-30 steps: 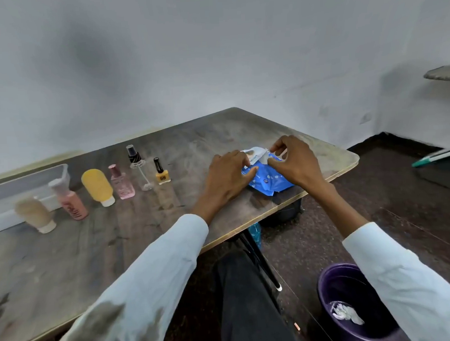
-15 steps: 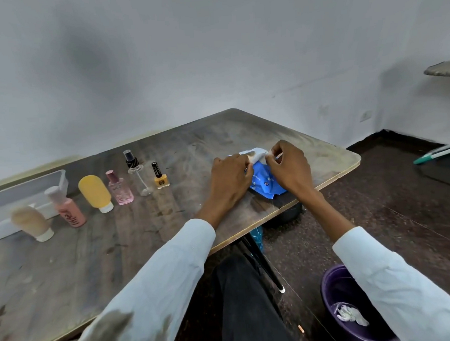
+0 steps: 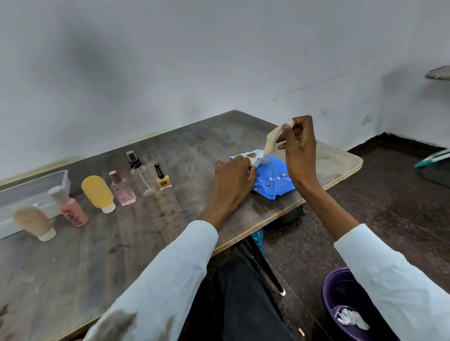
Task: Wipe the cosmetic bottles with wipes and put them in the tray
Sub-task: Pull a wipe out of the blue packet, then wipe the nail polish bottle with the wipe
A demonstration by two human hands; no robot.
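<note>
A blue wipes pack (image 3: 274,179) lies near the table's right edge. My left hand (image 3: 233,181) presses on its left side. My right hand (image 3: 298,147) is raised above the pack and pinches a pale wipe (image 3: 273,140), whose lower end still reaches the pack's opening. To the left stand several bottles in a row: a beige tube (image 3: 33,222), a pink tube (image 3: 69,208), a yellow tube (image 3: 98,194), a pink perfume bottle (image 3: 122,188), a clear spray bottle (image 3: 139,174) and a yellow nail polish (image 3: 162,177). A clear plastic tray (image 3: 24,191) sits at the far left.
The wooden table (image 3: 118,241) stands against a white wall. A purple bin (image 3: 348,310) holding a crumpled white wipe is on the dark floor at lower right. My dark trouser leg shows below the table edge.
My right hand has lifted up from the pack, drawing a wipe out of it. My left hand stays on the pack.
</note>
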